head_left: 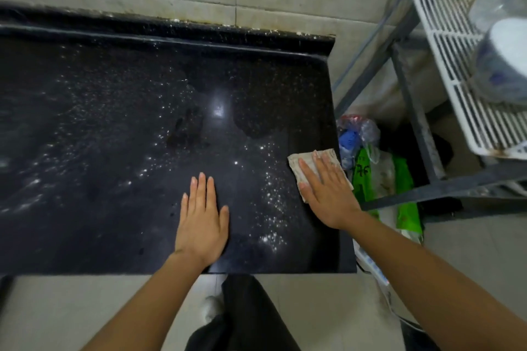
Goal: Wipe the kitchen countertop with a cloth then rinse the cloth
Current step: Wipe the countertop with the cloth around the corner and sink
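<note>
I am pressing the cloth (306,161) flat under my right hand (328,191) at the table's (99,122) right edge, fingers straight. My left hand (201,221) is resting open beside it, so unwiped surface is lying leftward.

Countertop (114,122): black speckled stone, glossy. It was wet, with a water film and scattered droplets over most of the surface. 1 bright light reflection sat near the centre. A raised lip ran along the back edge.

Cloth (295,164): 1 pale, off-white piece, folded and creased. It lay flat on the countertop at its right edge, pressed down under the right hand (328,194).
</note>
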{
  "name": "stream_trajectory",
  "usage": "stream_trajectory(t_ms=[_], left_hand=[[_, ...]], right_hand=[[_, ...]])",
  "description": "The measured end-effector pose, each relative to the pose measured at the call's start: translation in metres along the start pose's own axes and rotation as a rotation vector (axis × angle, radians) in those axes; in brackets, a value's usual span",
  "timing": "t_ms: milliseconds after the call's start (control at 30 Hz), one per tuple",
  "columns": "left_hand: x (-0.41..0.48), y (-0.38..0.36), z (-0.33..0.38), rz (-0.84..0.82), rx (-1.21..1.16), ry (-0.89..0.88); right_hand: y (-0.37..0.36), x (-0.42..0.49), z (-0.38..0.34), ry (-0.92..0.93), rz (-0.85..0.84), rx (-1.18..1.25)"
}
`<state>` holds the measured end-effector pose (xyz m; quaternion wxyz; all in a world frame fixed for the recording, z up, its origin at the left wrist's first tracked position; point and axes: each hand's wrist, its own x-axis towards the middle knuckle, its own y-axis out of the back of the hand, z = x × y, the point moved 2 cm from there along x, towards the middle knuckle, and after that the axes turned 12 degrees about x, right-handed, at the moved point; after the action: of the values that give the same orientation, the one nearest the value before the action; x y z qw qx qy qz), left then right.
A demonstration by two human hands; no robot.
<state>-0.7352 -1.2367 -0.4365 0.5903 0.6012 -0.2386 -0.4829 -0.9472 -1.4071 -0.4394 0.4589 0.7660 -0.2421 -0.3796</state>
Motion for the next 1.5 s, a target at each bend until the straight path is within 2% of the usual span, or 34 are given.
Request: stream_trajectory(t_ms=[233,433,567,833,1167,1267,1500], left_hand=[[-0.030,-0.012,-0.012,-0.003,0.037,0.028],[-0.030,-0.012,-0.011,-0.058,0.062,0.030],[-0.028,-0.017,-0.012,-0.058,0.092,0.047],[-0.026,-0.019,-0.013,-0.096,0.136,0.050],[-0.028,-0.022,-0.013,-0.022,0.189,0.068],[-0.027,-0.022,-0.013,-0.007,0.204,0.068],[-0.028,-0.017,-0.010,-0.036,0.210,0.072]], right_hand=[[-0.036,-0.074,-0.012,0.039,-0.014,-0.006],[-0.050,-0.111,-0.001,0.206,-0.026,-0.082],[-0.035,-0.087,0.009,0.264,-0.053,-0.081],[0.004,0.003,0.018,0.175,-0.015,-0.055],[0.050,0.138,-0.010,0.043,-0.016,0.040],[0.048,0.140,-0.018,0.040,-0.036,0.029],[0.011,0.058,-0.047,0.289,-0.148,-0.045]])
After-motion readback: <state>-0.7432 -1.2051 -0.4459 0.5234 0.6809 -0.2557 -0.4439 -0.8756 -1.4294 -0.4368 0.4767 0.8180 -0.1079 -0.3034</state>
